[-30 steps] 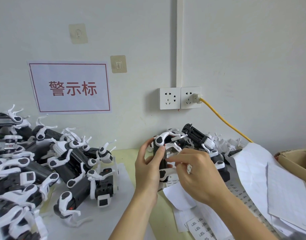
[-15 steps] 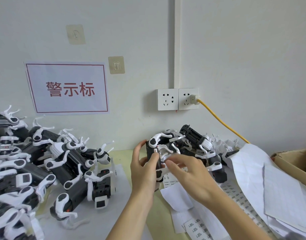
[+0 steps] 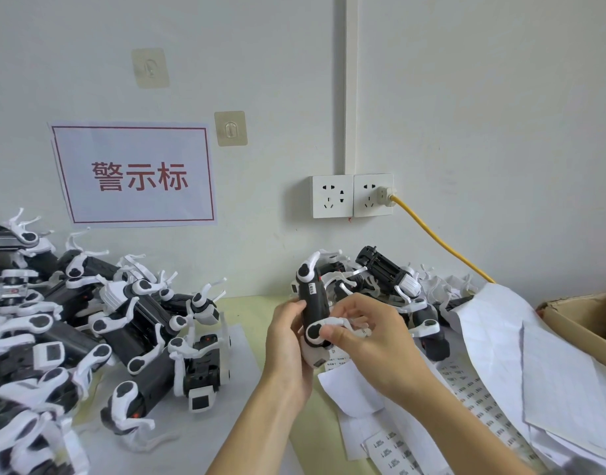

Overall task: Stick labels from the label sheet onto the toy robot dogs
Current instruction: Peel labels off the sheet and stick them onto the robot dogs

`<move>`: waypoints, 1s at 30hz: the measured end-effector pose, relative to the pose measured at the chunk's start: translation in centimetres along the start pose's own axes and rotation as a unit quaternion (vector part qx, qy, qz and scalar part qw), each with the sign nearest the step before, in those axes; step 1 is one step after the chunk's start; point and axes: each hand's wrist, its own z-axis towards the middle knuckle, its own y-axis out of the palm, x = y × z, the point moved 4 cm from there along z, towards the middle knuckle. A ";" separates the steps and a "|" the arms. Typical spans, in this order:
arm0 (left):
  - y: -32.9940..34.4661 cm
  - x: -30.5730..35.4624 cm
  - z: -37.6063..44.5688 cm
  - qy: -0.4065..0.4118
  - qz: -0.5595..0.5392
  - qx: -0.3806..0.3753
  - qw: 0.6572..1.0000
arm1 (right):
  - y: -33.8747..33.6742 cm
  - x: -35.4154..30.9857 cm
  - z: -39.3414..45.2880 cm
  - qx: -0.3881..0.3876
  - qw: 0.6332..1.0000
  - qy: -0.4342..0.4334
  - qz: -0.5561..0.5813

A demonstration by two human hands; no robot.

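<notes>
I hold one black-and-white toy robot dog (image 3: 313, 305) upright above the table. My left hand (image 3: 288, 341) grips its body from the left and behind. My right hand (image 3: 366, 341) pinches one of its white legs at the lower right. A small white label (image 3: 312, 289) shows on the dog's upper side. The label sheet (image 3: 390, 450) with rows of small printed labels lies on the table under my right forearm.
A large heap of robot dogs (image 3: 89, 323) fills the left of the table. A smaller heap (image 3: 390, 282) lies behind my hands by the wall. Loose backing papers (image 3: 534, 365) and a cardboard box (image 3: 582, 320) sit right. A yellow cable (image 3: 438, 241) runs from the wall socket.
The dog in my hands has been turned more upright, so its labelled side now faces me. My right hand moved down from the dog's top to its lower leg.
</notes>
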 end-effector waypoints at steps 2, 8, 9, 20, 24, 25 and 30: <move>0.4 0.1 0.1 0.001 0.007 -0.039 0.999 | -0.4 0.2 0.0 0.028 0.999 0.011 0.033; 1.6 -0.6 -0.1 -0.009 0.037 -0.131 0.991 | -1.5 0.6 0.1 0.104 0.987 0.035 0.113; 1.5 -0.6 0.0 0.005 0.034 -0.108 0.994 | -1.6 0.6 0.1 0.105 0.986 0.035 0.122; -1.1 0.4 1.1 0.114 0.047 0.070 0.990 | -4.1 1.5 0.6 0.240 0.965 0.048 0.090; -0.5 0.6 0.7 0.143 0.113 0.055 0.982 | -5.0 2.0 1.2 0.234 0.964 0.069 0.106; -0.4 0.6 0.6 0.154 0.129 0.046 0.979 | -5.0 2.1 1.2 0.226 0.965 0.072 0.109; 0.6 0.9 0.2 0.182 0.165 -0.002 0.969 | -5.3 2.5 1.5 0.201 0.971 0.072 0.109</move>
